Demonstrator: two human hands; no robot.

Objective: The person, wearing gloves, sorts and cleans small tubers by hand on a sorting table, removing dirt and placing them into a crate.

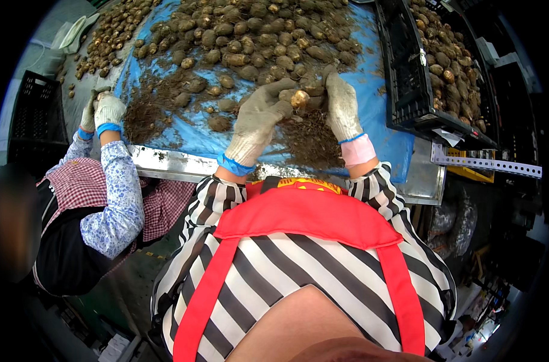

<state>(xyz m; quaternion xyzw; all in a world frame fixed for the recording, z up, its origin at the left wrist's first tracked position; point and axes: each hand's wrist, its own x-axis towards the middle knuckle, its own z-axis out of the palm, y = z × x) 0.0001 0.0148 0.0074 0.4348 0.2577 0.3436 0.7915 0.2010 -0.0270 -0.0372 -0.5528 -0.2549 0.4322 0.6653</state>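
At far left, a co-worker's gloved hands [104,110] are held together, whatever is between them being too small to tell. Over the blue sheet [196,142], a pale-ended taro corm [300,98] is clasped in the thumb and fingers of the gloved left hand [256,117], above loose roots [310,142]. Just beside it, the gloved right hand [342,105] is raised, fingers nearly straight; whether anything is gripped there cannot be told. Farther right, a black crate [408,63] is filled with more corms [449,69]
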